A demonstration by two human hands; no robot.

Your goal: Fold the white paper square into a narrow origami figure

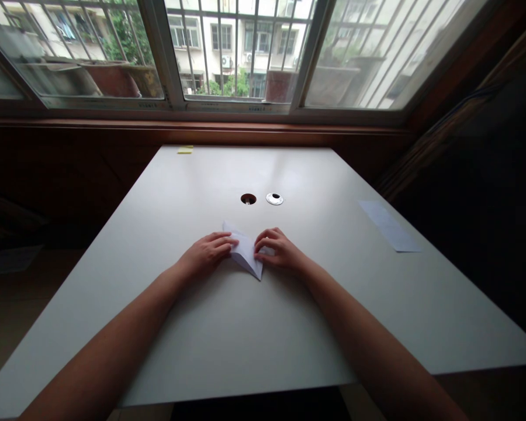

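A folded sheet of white paper (244, 252) lies near the middle of the white table, its pointed corners facing away from me and toward me. On its left side rests my left hand (209, 251), fingers bent over the paper's edge and pressing it. My right hand (279, 248) pinches the right edge of the same paper between thumb and curled fingers. Part of the paper is hidden behind the fingers of both hands.
Beyond the hands, the table (228, 339) has a round cable hole (248, 199) with its loose cover (274, 199) beside it. Another paper sheet (390, 227) lies at the right edge. Yellow sticky notes (185, 149) sit at the far left corner, below a barred window.
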